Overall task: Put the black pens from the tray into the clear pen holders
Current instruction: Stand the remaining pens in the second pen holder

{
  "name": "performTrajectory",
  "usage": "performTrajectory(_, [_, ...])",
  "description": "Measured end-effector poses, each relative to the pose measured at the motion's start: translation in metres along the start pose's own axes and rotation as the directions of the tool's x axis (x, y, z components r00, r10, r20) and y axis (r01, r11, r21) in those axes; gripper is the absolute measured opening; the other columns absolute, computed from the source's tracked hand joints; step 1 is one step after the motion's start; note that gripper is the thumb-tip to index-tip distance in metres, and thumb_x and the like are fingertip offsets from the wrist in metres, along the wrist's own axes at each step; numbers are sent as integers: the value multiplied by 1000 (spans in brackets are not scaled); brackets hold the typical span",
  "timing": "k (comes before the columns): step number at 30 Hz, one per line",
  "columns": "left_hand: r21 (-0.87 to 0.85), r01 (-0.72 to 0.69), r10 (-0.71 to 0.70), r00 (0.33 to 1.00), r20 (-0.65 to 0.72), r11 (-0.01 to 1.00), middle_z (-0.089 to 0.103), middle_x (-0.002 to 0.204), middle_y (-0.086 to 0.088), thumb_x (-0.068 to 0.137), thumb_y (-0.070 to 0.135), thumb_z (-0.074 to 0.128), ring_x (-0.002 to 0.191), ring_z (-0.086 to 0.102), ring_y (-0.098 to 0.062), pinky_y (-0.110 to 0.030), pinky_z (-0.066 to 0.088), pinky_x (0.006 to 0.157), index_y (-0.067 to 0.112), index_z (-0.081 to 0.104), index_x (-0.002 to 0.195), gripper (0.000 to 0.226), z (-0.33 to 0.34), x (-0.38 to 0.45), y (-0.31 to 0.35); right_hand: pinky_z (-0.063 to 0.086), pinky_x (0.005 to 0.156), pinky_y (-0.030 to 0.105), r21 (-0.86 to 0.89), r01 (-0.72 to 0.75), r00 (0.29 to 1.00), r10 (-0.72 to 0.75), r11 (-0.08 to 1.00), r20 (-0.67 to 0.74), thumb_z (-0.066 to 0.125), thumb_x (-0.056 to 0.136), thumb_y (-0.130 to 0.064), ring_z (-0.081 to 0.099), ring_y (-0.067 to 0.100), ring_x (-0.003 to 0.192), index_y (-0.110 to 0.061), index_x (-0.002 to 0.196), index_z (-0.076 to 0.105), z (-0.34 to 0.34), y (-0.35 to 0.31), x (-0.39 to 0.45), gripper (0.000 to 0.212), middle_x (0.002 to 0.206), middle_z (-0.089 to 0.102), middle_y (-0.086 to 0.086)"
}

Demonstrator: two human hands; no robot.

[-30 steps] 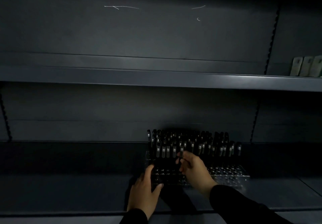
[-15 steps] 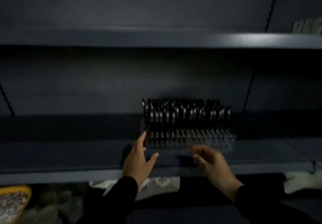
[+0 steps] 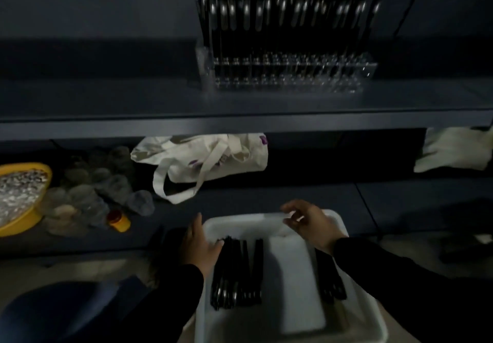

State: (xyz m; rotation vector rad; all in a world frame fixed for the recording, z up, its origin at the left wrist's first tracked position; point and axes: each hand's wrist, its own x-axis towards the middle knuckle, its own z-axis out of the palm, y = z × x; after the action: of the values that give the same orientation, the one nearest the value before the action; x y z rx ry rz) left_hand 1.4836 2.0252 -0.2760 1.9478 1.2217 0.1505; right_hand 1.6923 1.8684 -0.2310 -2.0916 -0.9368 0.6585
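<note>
A white tray (image 3: pixel 288 313) sits low in the head view, with black pens (image 3: pixel 236 273) bunched along its left side and a few more by its right wall. The left hand (image 3: pixel 198 246) rests on the tray's left rim, thumb touching the pens. The right hand (image 3: pixel 310 222) hovers over the far rim, fingers loosely curled. On the shelf (image 3: pixel 160 125) above, clear pen holders (image 3: pixel 288 72) stand packed with upright pens.

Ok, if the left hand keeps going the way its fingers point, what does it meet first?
Probably the far rim of the white tray: the left hand lies along the tray's left edge beside the black pens, fingers pointing away. Depth is unclear.
</note>
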Motion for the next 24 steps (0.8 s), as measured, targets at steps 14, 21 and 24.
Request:
performTrajectory(14, [-160,146,-143,989,32,976,38,146,-10,89,11,62,128,45,-28,-35,40,98,31,3,150,87,21,-4,-8,44,99,37,-247,399,836,-240,883,494,61,79,-15,59,27,99,-23,92,64,117,15,-8,15,102,60,10])
performTrajectory(21, [-188,125,-116,991,59,974,33,150,-7,86,17,67,133,40,-26,-37,37,105,30,1,150,93,18,-7,-7,48,83,35,-241,400,845,-254,884,470,52,79,-20,60,21,88,-24,97,61,118,15,-6,21,95,63,5])
performTrajectory(24, [-119,82,-82,997,7,989,25,153,-8,85,26,68,139,28,-26,-41,29,113,26,5,151,91,11,-11,0,36,81,13,-215,325,880,-211,921,425,54,88,-11,51,8,86,-14,93,62,97,6,-5,9,97,58,-2])
